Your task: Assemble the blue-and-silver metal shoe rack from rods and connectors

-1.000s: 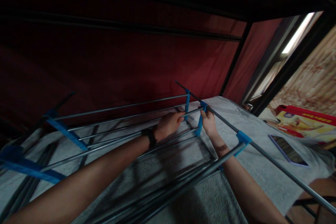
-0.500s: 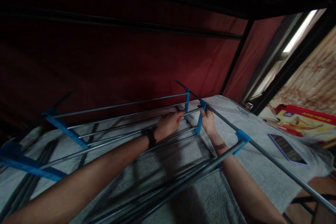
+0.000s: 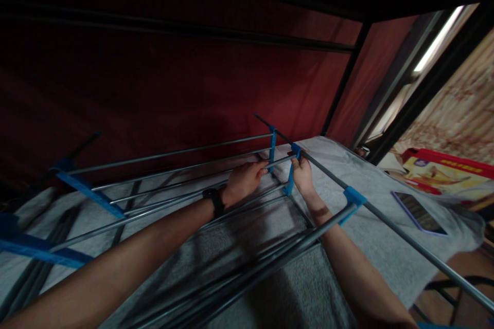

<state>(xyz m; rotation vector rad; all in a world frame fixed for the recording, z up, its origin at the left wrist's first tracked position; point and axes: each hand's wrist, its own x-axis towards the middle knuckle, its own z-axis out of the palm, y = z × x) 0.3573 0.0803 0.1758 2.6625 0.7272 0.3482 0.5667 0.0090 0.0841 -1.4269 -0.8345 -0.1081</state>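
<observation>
A rack of grey metal tubes with blue plastic brackets lies across the bedding. My left hand, a dark band at its wrist, is closed round a metal tube close to its right end. That end meets a blue bracket, which my right hand grips with the thumb up against it. The bracket sits on a long side pole slanting toward the lower right. Nearer me, another blue bracket holds a thicker tube. At the left, a blue bracket carries the other tube ends.
Grey bedding spreads under the rack. To the right lie a phone and a red and yellow box. A dark bed frame post stands before the red wall. Loose tubes lie in front.
Both hands keep their grip on the rack. The whole view has shifted slightly, so the rack and hands appear a little further left.
</observation>
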